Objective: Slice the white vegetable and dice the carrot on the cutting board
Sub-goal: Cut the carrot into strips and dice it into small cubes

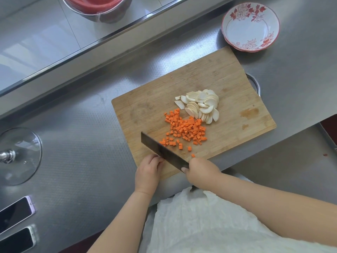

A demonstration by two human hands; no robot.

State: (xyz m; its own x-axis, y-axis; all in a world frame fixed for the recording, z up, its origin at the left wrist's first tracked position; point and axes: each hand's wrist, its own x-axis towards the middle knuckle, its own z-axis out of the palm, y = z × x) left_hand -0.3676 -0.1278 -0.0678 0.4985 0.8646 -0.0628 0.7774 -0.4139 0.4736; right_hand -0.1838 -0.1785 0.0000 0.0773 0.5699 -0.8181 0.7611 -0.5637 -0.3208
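We see no readable writing; our right hand grips the cleaver over diced carrot, left hand fingers curled against the blade, on the cutting board

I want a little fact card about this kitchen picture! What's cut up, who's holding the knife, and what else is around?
carrot: small orange cubes heaped on the cutting board
white vegetable: thin slices piled just beyond the cubes, touching them
knife: cleaver, blade edge down on the board beside the cubes
right hand: right hand grips the cleaver's handle
left hand: left hand, fingers at the blade's side
bowl: flowered bowl, nothing in it, beyond the board
also there: glass lid, two phones
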